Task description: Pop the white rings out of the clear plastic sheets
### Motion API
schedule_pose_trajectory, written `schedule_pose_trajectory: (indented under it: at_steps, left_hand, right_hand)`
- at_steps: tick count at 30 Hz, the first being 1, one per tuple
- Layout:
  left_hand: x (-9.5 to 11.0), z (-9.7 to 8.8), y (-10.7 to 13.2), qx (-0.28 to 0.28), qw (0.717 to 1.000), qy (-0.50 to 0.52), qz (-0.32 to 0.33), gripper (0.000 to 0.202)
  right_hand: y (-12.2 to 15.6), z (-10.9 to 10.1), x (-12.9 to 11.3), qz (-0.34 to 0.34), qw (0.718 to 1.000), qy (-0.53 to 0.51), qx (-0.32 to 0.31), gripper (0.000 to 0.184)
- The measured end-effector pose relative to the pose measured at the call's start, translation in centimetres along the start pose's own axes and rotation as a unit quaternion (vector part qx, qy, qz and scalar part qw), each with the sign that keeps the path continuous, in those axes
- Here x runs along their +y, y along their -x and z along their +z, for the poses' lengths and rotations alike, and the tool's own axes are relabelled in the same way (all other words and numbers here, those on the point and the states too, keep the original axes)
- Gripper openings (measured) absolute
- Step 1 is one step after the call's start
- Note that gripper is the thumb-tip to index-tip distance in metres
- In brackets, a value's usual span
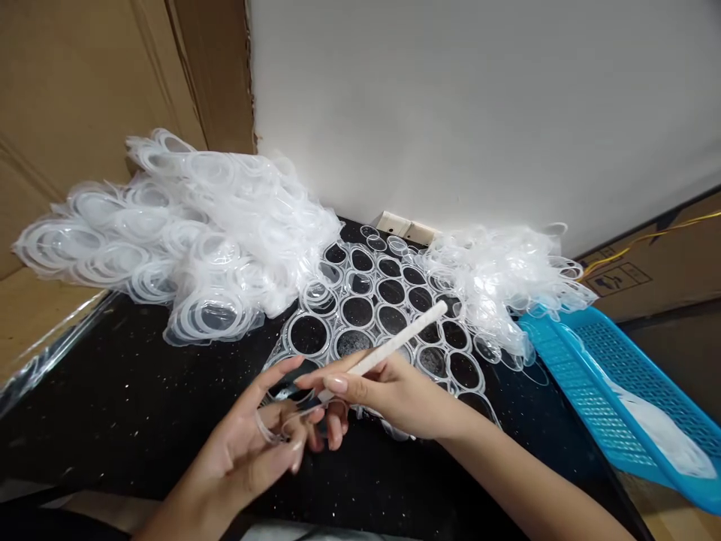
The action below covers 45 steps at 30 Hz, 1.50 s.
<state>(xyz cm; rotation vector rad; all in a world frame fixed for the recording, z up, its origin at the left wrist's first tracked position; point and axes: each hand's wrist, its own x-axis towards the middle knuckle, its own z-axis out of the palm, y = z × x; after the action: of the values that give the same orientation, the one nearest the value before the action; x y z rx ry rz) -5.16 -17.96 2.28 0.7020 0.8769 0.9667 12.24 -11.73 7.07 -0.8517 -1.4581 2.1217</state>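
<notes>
My right hand (388,394) is closed around a thin white stick-like tool (402,340), held like a pen, its lower end pointing down toward my left hand. My left hand (256,443) pinches a small clear plastic ring (270,430) between thumb and fingers, just left of the tool's tip. Both hands hover over the near edge of a flat clear plastic sheet (372,304) with several punched round holes, lying on the black speckled table (124,398).
A big heap of clear plastic rings (185,233) lies at the back left, a smaller tangled heap (501,282) at the back right. A blue mesh basket (619,391) holding white plastic sits at the right edge. Cardboard (84,83) stands on the left, a white wall behind.
</notes>
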Motion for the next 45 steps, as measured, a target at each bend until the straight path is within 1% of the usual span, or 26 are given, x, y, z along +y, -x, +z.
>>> schedule_pose_trajectory:
  at_steps: [2, 4, 6, 7, 8, 9, 11, 12, 13, 14, 16, 17, 19, 22, 25, 27, 31, 33, 35, 36, 38, 41, 42, 43, 44, 45]
  left_hand:
    - [0.4, -1.0, -0.1, 0.019, 0.999, 0.042, -0.015, 0.047]
    - [0.9, -2.1, 0.0, 0.038, 0.998, 0.043, 0.011, 0.03]
    - [1.4, -2.9, 0.0, 0.055, 0.994, -0.058, 0.08, 0.021]
    - [1.6, -3.1, -0.2, 0.06, 0.977, -0.157, 0.13, 0.02]
    - [1.8, -3.2, -0.5, 0.065, 0.94, -0.279, 0.186, 0.021]
    - [1.9, -3.2, -0.9, 0.068, 0.88, -0.404, 0.238, 0.024]
    - [1.7, -3.2, -1.8, 0.064, 0.729, -0.609, 0.306, 0.032]
    - [1.4, -3.2, -2.3, 0.057, 0.66, -0.679, 0.318, 0.035]
    - [1.1, -3.2, -2.7, 0.047, 0.602, -0.728, 0.324, 0.036]
    - [0.7, -3.3, -3.0, 0.036, 0.556, -0.763, 0.328, 0.037]
    - [0.1, -3.3, -3.3, 0.029, 0.491, -0.804, 0.334, 0.039]
    - [-0.1, -3.2, -3.3, 0.036, 0.469, -0.817, 0.334, 0.04]
    - [-0.2, -2.9, -3.2, 0.062, 0.442, -0.833, 0.325, 0.038]
    - [0.1, -2.4, -3.2, 0.077, 0.423, -0.848, 0.31, 0.036]
    - [0.3, -2.1, -3.2, 0.074, 0.414, -0.856, 0.301, 0.038]
    - [0.2, -2.1, -3.3, 0.07, 0.414, -0.86, 0.291, 0.039]
    - [0.2, -2.3, -3.3, 0.062, 0.412, -0.867, 0.272, 0.04]
    - [0.3, -2.2, -3.2, 0.058, 0.411, -0.873, 0.257, 0.042]
    - [0.3, -2.1, -3.0, 0.058, 0.411, -0.876, 0.246, 0.043]
    - [0.2, -2.0, -3.0, 0.06, 0.411, -0.876, 0.245, 0.043]
    - [0.1, -2.0, -3.0, 0.068, 0.412, -0.873, 0.252, 0.044]
    - [-0.1, -2.5, -3.1, 0.078, 0.433, -0.858, 0.264, 0.041]
    - [0.0, -2.8, -3.1, 0.079, 0.45, -0.848, 0.269, 0.04]
    - [0.1, -3.0, -3.1, 0.081, 0.474, -0.832, 0.276, 0.039]
    - [0.3, -3.2, -3.0, 0.085, 0.508, -0.809, 0.284, 0.038]
    - [0.6, -3.2, -2.9, 0.091, 0.55, -0.777, 0.291, 0.037]
  right_hand:
    - [-0.6, -0.6, 0.3, -0.004, 0.999, 0.018, 0.028, 0.031]
    - [-1.3, -1.2, 0.5, -0.029, 0.99, 0.099, 0.092, 0.031]
    - [-2.2, -1.7, 0.9, -0.056, 0.963, 0.208, 0.16, 0.029]
    - [-2.7, -2.0, 1.1, -0.065, 0.948, 0.254, 0.181, 0.028]
    - [-3.2, -2.1, 1.3, -0.069, 0.936, 0.288, 0.19, 0.027]
    - [-3.6, -2.3, 1.6, -0.072, 0.928, 0.31, 0.192, 0.027]
    - [-4.2, -2.4, 2.1, -0.078, 0.92, 0.338, 0.185, 0.026]
    - [-4.4, -2.4, 2.3, -0.078, 0.916, 0.348, 0.183, 0.027]
    - [-4.5, -2.4, 2.5, -0.078, 0.913, 0.356, 0.182, 0.027]
    - [-4.5, -2.4, 2.7, -0.077, 0.91, 0.363, 0.182, 0.028]
    - [-4.5, -2.4, 2.9, -0.075, 0.907, 0.373, 0.179, 0.029]
    - [-4.5, -2.3, 2.9, -0.077, 0.906, 0.376, 0.178, 0.029]
    - [-4.5, -2.3, 3.0, -0.084, 0.903, 0.382, 0.176, 0.03]
    - [-4.5, -2.3, 3.0, -0.102, 0.889, 0.406, 0.183, 0.028]
    - [-4.5, -2.0, 3.5, -0.144, 0.851, 0.468, 0.191, 0.023]
    - [-4.4, -1.7, 4.2, -0.189, 0.804, 0.534, 0.18, 0.023]
    - [-4.7, -1.3, 5.5, -0.256, 0.682, 0.671, 0.138, 0.027]
    - [-4.9, -2.2, 5.4, -0.259, 0.653, 0.696, 0.152, 0.026]
    - [-4.9, -4.1, 4.3, -0.253, 0.653, 0.684, 0.207, 0.023]
    - [-4.7, -5.4, 3.5, -0.245, 0.659, 0.665, 0.253, 0.022]
    - [-3.9, -8.2, 1.6, -0.238, 0.652, 0.644, 0.321, 0.025]
    - [-2.1, -10.9, -1.0, -0.236, 0.637, 0.604, 0.418, 0.028]
    - [-1.3, -11.1, -1.7, -0.228, 0.652, 0.567, 0.449, 0.027]
    - [-0.6, -10.8, -2.2, -0.213, 0.686, 0.522, 0.46, 0.027]
    - [0.2, -10.2, -2.5, -0.189, 0.738, 0.471, 0.445, 0.026]
    - [0.8, -9.2, -2.7, -0.16, 0.8, 0.415, 0.403, 0.026]
